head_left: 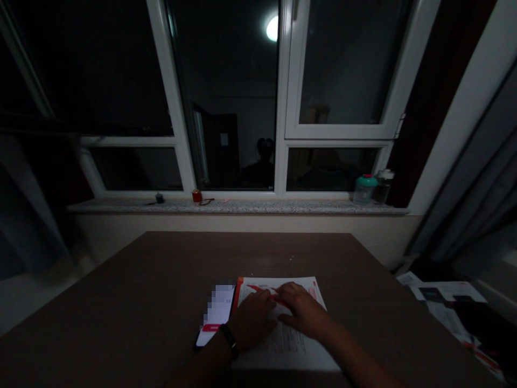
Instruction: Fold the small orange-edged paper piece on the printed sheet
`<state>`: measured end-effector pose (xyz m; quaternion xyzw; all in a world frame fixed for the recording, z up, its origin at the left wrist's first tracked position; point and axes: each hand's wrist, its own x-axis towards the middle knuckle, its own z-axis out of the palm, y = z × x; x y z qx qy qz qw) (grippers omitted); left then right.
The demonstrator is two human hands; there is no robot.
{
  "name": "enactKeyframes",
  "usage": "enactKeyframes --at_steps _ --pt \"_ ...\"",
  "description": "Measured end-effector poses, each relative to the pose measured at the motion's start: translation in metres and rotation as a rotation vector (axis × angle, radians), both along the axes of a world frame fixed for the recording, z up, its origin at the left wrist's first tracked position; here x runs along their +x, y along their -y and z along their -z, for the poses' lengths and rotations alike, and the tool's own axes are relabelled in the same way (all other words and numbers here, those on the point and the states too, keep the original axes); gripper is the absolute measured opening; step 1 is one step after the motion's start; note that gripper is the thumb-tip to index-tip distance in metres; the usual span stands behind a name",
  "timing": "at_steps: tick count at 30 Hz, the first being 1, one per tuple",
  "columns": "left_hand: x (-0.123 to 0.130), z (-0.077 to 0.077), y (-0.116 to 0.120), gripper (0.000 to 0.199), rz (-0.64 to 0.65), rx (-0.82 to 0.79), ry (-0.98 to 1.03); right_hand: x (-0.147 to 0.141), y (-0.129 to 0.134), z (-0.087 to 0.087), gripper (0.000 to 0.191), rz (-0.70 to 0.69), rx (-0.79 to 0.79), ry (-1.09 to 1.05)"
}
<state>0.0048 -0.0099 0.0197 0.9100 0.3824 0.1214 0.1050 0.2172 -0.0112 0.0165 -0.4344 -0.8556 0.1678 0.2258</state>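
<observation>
A printed booklet (288, 350) with an orange-red edge at its upper left lies on the brown table. Over its upper half both my hands meet at a slim red pen (254, 288), parts of which are covered by fingers. My left hand (254, 318), with a dark band at the wrist, has its fingers closed on the pen. From the other side, my right hand (301, 310) curls its fingers round the pen too. Left of the booklet, partly behind my left forearm, rests a phone (220, 307) with its screen lit.
The brown table (133, 302) reaches toward a stone windowsill (258, 206). On the sill stand a red jar (196, 195), a small dark bottle (159, 198) and a teal-lidded bottle (364, 188). Papers (448, 318) lie lower at the right, below a grey curtain (480, 167).
</observation>
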Motion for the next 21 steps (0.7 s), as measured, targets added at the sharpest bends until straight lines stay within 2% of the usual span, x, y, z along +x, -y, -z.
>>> enactKeyframes --at_steps 5,11,15,21 --pt "0.0 0.0 -0.001 0.027 -0.015 0.008 0.008 0.005 -0.004 0.002 0.04 -0.002 0.025 0.029" --pt "0.0 -0.004 -0.005 0.031 -0.087 -0.058 0.033 0.007 -0.003 -0.001 0.029 -0.003 0.065 0.079" --pt "0.001 -0.003 -0.007 0.025 -0.12 -0.069 0.054 0.001 0.0 -0.003 0.019 0.01 0.099 0.108" --pt "0.002 0.004 -0.012 0.017 -0.105 -0.031 0.072 -0.006 -0.003 0.003 0.009 0.012 0.15 0.145"
